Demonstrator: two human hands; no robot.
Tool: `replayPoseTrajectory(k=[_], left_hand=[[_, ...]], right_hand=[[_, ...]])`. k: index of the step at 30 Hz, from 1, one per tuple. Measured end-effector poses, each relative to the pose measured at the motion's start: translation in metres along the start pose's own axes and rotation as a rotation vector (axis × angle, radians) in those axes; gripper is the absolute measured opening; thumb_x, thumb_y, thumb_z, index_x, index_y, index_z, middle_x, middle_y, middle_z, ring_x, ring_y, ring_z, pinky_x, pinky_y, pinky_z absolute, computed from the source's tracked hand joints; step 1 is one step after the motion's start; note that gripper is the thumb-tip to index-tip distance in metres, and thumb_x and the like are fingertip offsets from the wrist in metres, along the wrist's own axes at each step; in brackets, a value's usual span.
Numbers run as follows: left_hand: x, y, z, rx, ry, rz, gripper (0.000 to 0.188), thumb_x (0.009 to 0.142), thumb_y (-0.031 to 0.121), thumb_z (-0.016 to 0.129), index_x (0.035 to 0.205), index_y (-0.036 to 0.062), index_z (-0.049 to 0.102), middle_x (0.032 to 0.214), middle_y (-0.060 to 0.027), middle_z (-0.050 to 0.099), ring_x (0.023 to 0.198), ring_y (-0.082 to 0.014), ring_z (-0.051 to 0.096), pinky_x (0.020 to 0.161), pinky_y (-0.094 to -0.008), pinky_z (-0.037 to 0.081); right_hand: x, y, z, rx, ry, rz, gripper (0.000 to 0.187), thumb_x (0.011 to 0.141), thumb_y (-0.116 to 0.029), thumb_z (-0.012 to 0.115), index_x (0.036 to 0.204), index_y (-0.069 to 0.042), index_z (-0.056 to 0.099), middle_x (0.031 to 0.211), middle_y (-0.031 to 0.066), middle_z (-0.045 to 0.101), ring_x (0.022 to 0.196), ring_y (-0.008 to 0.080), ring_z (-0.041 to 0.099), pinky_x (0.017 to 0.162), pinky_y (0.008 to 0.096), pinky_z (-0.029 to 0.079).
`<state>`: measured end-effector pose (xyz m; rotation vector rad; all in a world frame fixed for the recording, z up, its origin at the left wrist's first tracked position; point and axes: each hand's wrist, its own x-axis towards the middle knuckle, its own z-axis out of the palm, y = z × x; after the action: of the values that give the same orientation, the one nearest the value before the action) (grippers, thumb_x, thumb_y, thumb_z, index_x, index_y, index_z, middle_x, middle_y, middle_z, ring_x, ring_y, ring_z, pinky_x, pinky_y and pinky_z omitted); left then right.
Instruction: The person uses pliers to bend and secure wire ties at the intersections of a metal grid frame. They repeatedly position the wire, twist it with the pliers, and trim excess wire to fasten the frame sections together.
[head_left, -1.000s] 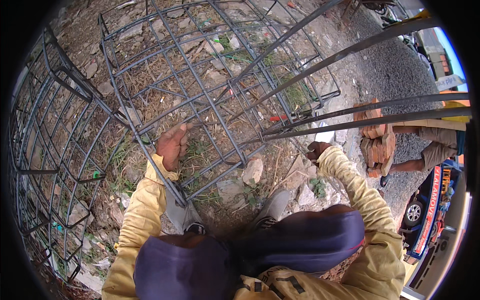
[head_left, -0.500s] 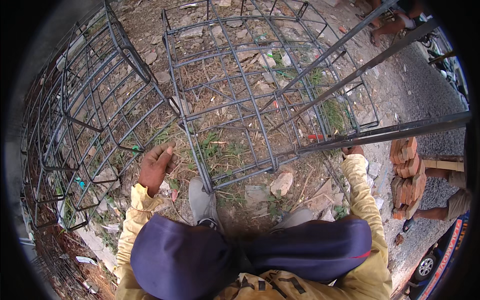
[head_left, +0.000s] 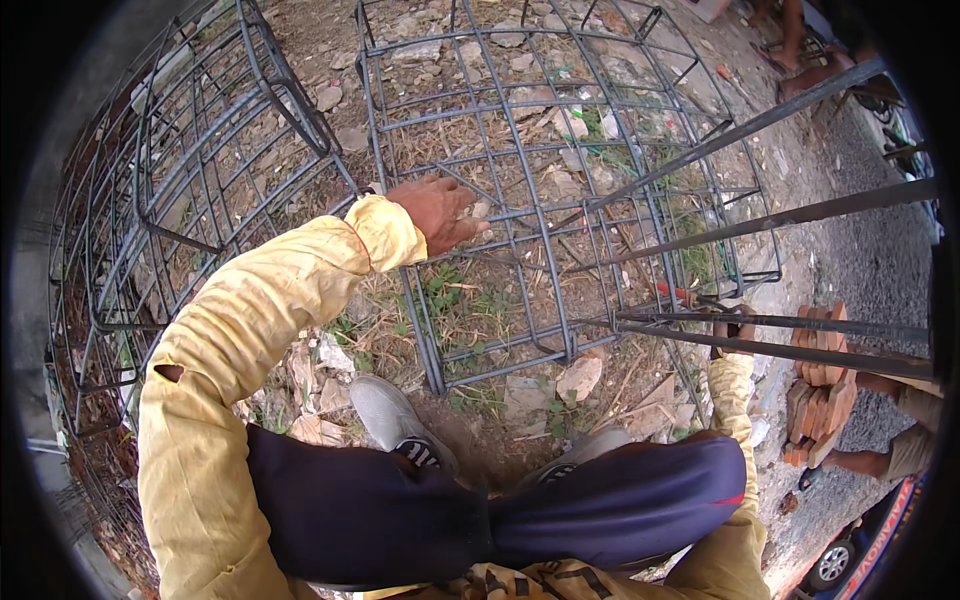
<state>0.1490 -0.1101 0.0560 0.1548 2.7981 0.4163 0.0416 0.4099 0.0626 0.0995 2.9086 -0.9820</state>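
A steel rebar cage (head_left: 541, 215) lies on the ground ahead of my shoes. My left hand (head_left: 440, 212) reaches over its left side, palm down and fingers stretched out, holding nothing visible. Long bars slant from the cage toward the right. Behind the lower bars (head_left: 830, 345), my right hand (head_left: 735, 328) is partly hidden, its fingers curled. A slim red piece (head_left: 678, 292), perhaps a tool handle, shows just left of that hand. Whether the hand holds it or a bar is unclear.
Another rebar cage (head_left: 205, 150) stands on the left. Stacked red bricks (head_left: 825, 405) sit at the right, beside another person's legs (head_left: 865, 462). Rubble and dry grass cover the ground. A vehicle wheel (head_left: 831, 565) shows at the lower right.
My left hand has moved forward and right, from beside the cage to over its bars, and its fingers have straightened. My right hand stays near the slanted bars, which now spread apart more.
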Motion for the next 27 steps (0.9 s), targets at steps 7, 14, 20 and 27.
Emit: replayPoseTrajectory(k=[7, 14, 20, 27], left_hand=[[0.011, -0.006, 0.002, 0.007, -0.236, 0.09, 0.046, 0.099, 0.047, 0.04, 0.099, 0.0045, 0.058, 0.079, -0.0202, 0.064, 0.078, -0.0424, 0.063, 0.075, -0.0532, 0.049], [0.022, -0.027, -0.008, -0.156, -0.461, 0.12, 0.054, 0.098, 0.053, 0.034, 0.122, 0.0122, 0.06, 0.09, -0.0204, 0.067, 0.088, -0.0411, 0.064, 0.081, -0.05, 0.049], [0.033, -0.039, 0.004, -0.255, -0.487, 0.096, 0.059, 0.096, 0.059, 0.036, 0.125, 0.0133, 0.061, 0.105, -0.022, 0.066, 0.102, -0.04, 0.062, 0.093, -0.0473, 0.046], [0.032, -0.034, -0.004, -0.236, -0.491, 0.113, 0.066, 0.096, 0.061, 0.027, 0.113, 0.01, 0.065, 0.102, -0.0197, 0.067, 0.101, -0.0403, 0.06, 0.091, -0.048, 0.045]], right_hand=[[-0.054, -0.043, -0.11, 0.788, 0.098, -0.193, 0.039, 0.091, -0.029, 0.059, 0.12, -0.003, 0.059, 0.128, 0.0205, 0.057, 0.122, 0.0368, 0.052, 0.104, 0.0543, 0.04], [-0.103, -0.066, -0.183, 1.682, -0.484, -0.058, 0.041, 0.101, -0.026, 0.04, 0.131, 0.0, 0.042, 0.125, 0.0195, 0.053, 0.12, 0.0336, 0.052, 0.106, 0.0545, 0.039], [-0.172, -0.12, -0.141, 1.899, -0.5, 0.499, 0.029, 0.101, -0.017, 0.035, 0.127, -0.005, 0.04, 0.103, 0.0145, 0.049, 0.088, 0.0293, 0.062, 0.078, 0.0484, 0.056], [-0.235, -0.228, -0.087, 1.458, -0.246, 0.752, 0.04, 0.084, 0.007, 0.054, 0.12, 0.001, 0.039, 0.106, 0.0247, 0.057, 0.081, 0.0421, 0.068, 0.066, 0.0595, 0.061]])
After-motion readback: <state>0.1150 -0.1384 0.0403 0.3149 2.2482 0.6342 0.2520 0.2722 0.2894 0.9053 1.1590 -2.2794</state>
